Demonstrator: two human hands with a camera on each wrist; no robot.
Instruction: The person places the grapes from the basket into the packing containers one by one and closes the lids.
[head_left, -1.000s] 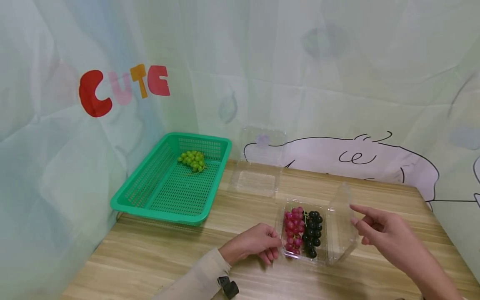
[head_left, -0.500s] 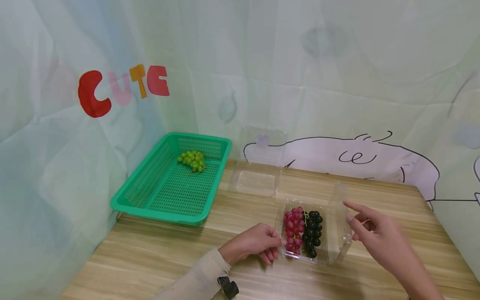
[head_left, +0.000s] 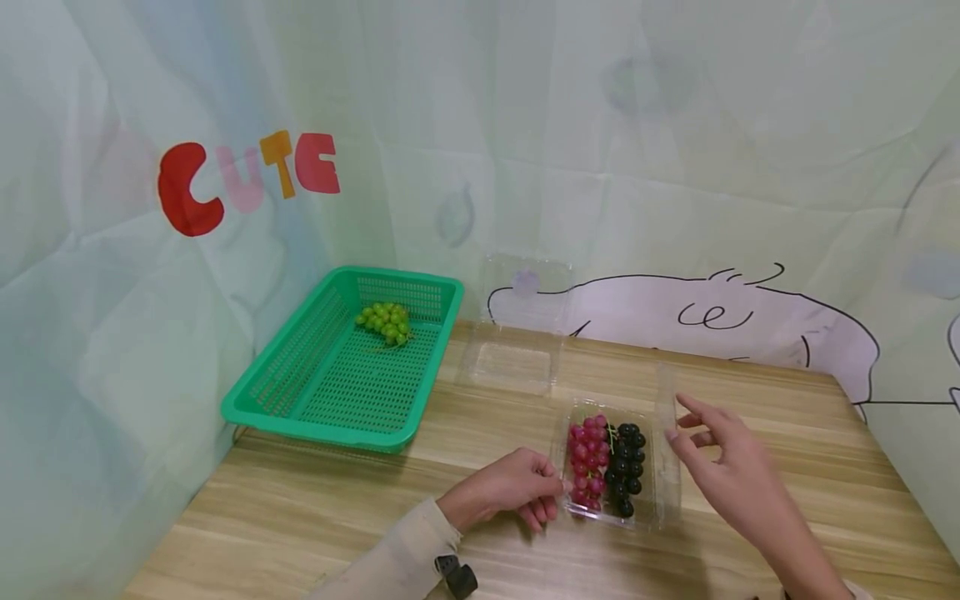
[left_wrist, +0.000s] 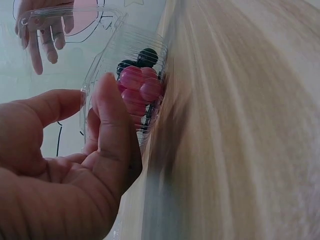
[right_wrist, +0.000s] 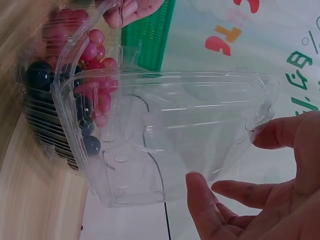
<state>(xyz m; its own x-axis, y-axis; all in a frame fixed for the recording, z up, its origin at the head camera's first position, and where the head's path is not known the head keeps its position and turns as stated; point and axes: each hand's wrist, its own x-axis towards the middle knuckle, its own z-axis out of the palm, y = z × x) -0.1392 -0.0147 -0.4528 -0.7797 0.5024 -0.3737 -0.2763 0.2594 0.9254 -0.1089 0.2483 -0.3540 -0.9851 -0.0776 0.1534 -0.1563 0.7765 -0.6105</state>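
Observation:
A clear plastic clamshell container (head_left: 567,454) sits on the table, holding red grapes (head_left: 588,454) on its left and black grapes (head_left: 626,467) on its right. Its hinged lid (head_left: 667,467) stands nearly upright along the right side. At the near left corner, my left hand (head_left: 517,487) pinches the rim between thumb and finger; the left wrist view has the container wall (left_wrist: 145,37) in front of that hand. My right hand (head_left: 723,458) touches the outer side of the lid with extended fingertips, and the right wrist view has those fingers (right_wrist: 200,200) spread against the clear plastic.
A green basket (head_left: 431,392) with a bunch of green grapes (head_left: 386,322) stands at the back left. Behind the container, a second clear clamshell (head_left: 512,362) lies with its lid raised against the printed curtain (head_left: 540,150).
The lid has swung leftward from a rightward lean to nearly upright, with my right hand moving left against it. My left hand has stayed at the rim.

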